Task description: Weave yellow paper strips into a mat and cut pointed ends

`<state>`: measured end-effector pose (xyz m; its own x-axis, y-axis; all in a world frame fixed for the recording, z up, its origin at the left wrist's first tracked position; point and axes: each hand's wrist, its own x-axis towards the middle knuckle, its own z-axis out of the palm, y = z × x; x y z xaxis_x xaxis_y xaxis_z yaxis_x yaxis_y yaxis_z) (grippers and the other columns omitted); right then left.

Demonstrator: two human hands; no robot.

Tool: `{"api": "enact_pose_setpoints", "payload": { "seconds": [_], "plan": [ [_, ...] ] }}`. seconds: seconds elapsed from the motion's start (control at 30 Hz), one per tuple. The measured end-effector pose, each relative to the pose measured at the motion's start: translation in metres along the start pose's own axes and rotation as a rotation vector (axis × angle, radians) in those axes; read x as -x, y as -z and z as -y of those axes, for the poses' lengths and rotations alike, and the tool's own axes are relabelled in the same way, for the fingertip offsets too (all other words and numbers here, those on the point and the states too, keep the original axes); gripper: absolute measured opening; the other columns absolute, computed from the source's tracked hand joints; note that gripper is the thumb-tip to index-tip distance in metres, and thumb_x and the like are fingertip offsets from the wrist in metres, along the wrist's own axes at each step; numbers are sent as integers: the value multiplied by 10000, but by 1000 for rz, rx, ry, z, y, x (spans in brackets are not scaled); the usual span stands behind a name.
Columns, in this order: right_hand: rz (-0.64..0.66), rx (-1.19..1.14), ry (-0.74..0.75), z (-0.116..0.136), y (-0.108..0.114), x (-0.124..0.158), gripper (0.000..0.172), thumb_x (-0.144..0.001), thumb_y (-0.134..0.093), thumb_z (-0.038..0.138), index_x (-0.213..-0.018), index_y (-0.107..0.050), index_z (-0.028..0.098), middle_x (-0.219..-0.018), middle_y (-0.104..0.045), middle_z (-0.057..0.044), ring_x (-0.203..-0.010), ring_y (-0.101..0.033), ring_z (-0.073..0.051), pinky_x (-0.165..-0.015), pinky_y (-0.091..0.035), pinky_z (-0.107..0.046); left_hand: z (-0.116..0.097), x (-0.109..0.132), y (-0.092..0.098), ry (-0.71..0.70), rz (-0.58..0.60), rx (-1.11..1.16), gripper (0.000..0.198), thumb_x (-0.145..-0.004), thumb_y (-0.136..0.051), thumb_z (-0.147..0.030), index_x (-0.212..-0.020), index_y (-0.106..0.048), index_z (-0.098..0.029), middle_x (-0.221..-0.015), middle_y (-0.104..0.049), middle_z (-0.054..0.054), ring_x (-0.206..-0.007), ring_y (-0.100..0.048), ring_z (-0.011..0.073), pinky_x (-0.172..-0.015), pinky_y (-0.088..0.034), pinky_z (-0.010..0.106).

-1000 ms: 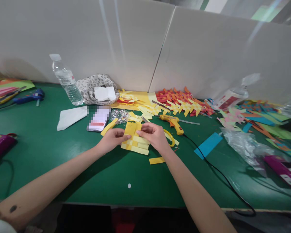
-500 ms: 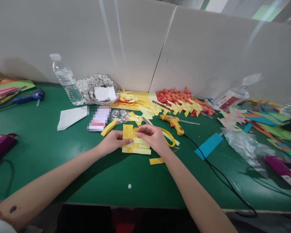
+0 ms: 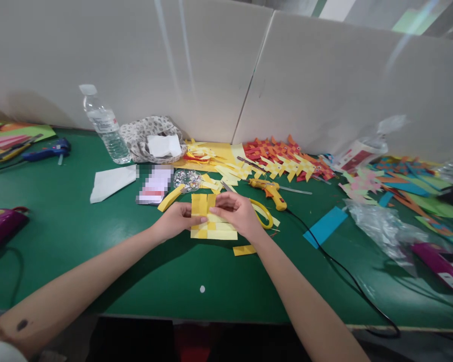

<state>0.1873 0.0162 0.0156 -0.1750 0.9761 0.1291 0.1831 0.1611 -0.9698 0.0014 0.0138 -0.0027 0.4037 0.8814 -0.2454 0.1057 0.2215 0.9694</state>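
Observation:
Between my hands is a piece of woven paper strips [image 3: 200, 203], deep yellow crossed with pale yellow, held just over the green table. My left hand [image 3: 174, 221] pinches its left edge, thumb on top. My right hand [image 3: 238, 213] is closed on its upper right part, thumb and fingers gripping the strips; some of the strip ends there are hidden behind the fingers. Scissors with a yellow handle [image 3: 266, 215] lie just beyond my right hand, partly covered by it. A loose yellow strip [image 3: 244, 250] rests under my right wrist, and another yellow strip [image 3: 170, 197] lies beyond my left hand.
A yellow glue gun [image 3: 270, 191] with a black cord lies to the right, near a blue paper strip [image 3: 325, 226]. Red and yellow woven paper fish [image 3: 275, 153] are piled against the partition. Left stand a water bottle [image 3: 105, 125] and a phone [image 3: 154, 185].
My right fingers have shifted slightly on the woven piece. A deep yellow strip beside them sits closer to its neighbour, and the pale strips reach a little further right.

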Motion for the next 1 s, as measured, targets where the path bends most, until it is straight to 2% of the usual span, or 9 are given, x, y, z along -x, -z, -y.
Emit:
{"api": "enact_pose_setpoints", "payload": {
  "seconds": [0.2,0.33,0.43,0.63,0.87,1.0],
  "plan": [
    [-1,-4,7,-3,-1,0,328,-559,-786,374,-770,-609,197,-731,-666,-13,-685,-645,-156,-726,-543,-331,0,1,-1,3,17,24,345,-666,-744,-364,-947,-683,-172,-889,-729,41,-729,-659,152,-645,-505,247],
    [6,7,-9,-4,-1,1,329,-566,-783,371,-788,-614,196,-744,-668,-17,-693,-651,-162,-722,-545,-335,-2,3,-1,-13,-13,-6,306,-680,-729,-379,-911,-694,-183,-889,-730,39,-736,-657,159,-623,-501,241],
    [25,6,-29,-4,-2,1,344,-567,-782,363,-816,-613,195,-770,-674,-27,-708,-655,-170,-715,-547,-336,-2,2,-1,-32,-32,-2,326,-665,-732,-402,-908,-701,-187,-931,-728,48,-798,-665,184,-687,-515,270],
    [42,34,-59,-4,-2,1,350,-584,-768,325,-862,-605,189,-762,-681,-31,-698,-655,-170,-692,-543,-330,4,-2,1,-61,19,64,407,-627,-746,-448,-942,-701,-193,-980,-720,60,-851,-670,203,-792,-512,317],
    [14,13,-74,-4,-2,0,343,-563,-783,343,-813,-616,180,-782,-685,-40,-716,-655,-173,-716,-536,-330,3,-1,1,-101,-41,-40,446,-614,-730,-507,-906,-704,-169,-901,-721,60,-834,-659,223,-741,-516,321],
    [-27,41,-47,-3,-1,0,286,-614,-743,411,-746,-644,178,-782,-690,-48,-712,-655,-179,-705,-538,-333,2,0,1,-98,-70,-66,395,-610,-734,-495,-831,-706,-169,-806,-715,47,-784,-656,219,-657,-517,294]
  ]
}}
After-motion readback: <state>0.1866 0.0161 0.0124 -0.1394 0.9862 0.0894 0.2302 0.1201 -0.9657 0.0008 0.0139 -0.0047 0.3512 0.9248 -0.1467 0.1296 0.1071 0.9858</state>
